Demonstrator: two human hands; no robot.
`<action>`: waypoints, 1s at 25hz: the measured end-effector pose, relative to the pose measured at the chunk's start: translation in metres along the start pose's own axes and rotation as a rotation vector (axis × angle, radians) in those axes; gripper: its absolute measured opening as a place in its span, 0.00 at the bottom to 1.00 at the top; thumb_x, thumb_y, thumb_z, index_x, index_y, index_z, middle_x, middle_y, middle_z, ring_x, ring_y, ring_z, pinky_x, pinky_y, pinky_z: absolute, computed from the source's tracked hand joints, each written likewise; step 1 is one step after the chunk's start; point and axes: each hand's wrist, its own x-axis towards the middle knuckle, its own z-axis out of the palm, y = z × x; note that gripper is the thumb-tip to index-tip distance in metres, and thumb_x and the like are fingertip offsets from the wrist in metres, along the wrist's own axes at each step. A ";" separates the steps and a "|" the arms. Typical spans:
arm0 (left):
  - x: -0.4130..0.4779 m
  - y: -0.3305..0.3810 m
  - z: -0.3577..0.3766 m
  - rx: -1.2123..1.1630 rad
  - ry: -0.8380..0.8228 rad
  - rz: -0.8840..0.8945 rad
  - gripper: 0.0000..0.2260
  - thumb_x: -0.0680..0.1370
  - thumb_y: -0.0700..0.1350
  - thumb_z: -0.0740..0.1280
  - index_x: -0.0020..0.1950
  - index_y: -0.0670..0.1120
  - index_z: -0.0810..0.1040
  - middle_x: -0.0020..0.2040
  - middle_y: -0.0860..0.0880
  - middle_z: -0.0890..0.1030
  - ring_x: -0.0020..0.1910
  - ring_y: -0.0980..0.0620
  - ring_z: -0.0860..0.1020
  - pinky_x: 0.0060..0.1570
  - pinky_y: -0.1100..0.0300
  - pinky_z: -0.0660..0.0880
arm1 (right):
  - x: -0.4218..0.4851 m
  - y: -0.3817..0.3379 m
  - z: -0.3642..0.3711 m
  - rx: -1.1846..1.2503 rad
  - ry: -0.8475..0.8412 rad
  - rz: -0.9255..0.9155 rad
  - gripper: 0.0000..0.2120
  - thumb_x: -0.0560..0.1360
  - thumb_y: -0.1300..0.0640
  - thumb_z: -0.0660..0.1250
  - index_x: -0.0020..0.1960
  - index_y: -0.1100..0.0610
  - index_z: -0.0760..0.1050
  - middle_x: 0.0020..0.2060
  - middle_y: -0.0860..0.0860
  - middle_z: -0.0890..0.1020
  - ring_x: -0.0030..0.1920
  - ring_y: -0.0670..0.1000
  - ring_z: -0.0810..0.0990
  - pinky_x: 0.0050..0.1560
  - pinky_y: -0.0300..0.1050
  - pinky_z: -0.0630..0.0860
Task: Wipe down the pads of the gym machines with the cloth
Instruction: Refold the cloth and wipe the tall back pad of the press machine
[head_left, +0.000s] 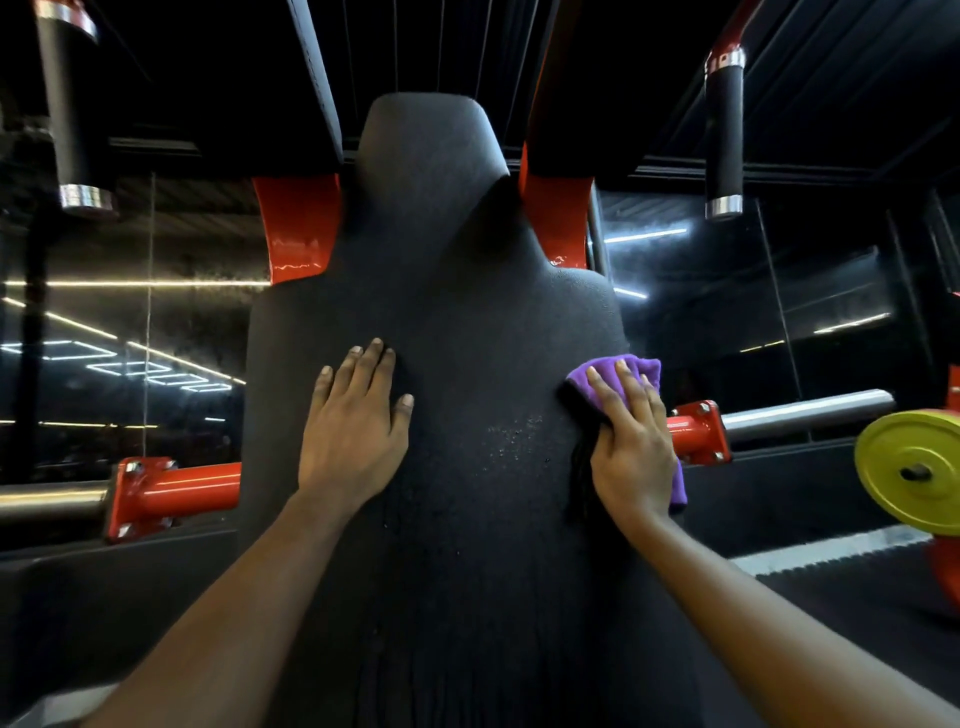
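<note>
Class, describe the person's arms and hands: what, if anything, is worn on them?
Nothing worn is visible: no sleeves show up to the frame edge. The left hand and right hand have no gloves, and no rings, watch or bracelets can be seen.

Matt, grainy black back pad (441, 291) — fluffy purple cloth (631, 371), glossy red-painted brackets (296, 228), polished steel bar (805, 410).

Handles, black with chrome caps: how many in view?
2: the upper-left handle hangs left of the pad; the upper-right handle hangs right of it. More may sit outside the frame.
</note>
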 end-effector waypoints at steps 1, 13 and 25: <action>0.000 -0.001 -0.001 0.001 -0.013 0.001 0.26 0.84 0.53 0.55 0.81 0.45 0.58 0.82 0.48 0.56 0.81 0.49 0.52 0.79 0.47 0.48 | -0.004 -0.001 -0.001 -0.008 -0.003 0.000 0.32 0.76 0.68 0.63 0.74 0.42 0.70 0.77 0.44 0.67 0.78 0.53 0.62 0.75 0.54 0.67; -0.003 -0.009 0.009 -0.010 0.013 0.018 0.27 0.85 0.53 0.53 0.82 0.48 0.54 0.82 0.52 0.52 0.81 0.53 0.48 0.80 0.47 0.47 | 0.080 -0.059 0.033 -0.092 -0.007 -0.108 0.26 0.78 0.58 0.61 0.74 0.42 0.70 0.77 0.47 0.67 0.79 0.54 0.61 0.74 0.63 0.63; -0.059 -0.046 0.006 -0.001 0.119 -0.085 0.27 0.83 0.55 0.49 0.82 0.47 0.55 0.82 0.50 0.55 0.81 0.52 0.49 0.78 0.39 0.47 | 0.078 -0.056 0.022 -0.040 -0.032 -0.104 0.27 0.77 0.61 0.61 0.74 0.45 0.71 0.76 0.50 0.70 0.78 0.57 0.63 0.75 0.60 0.64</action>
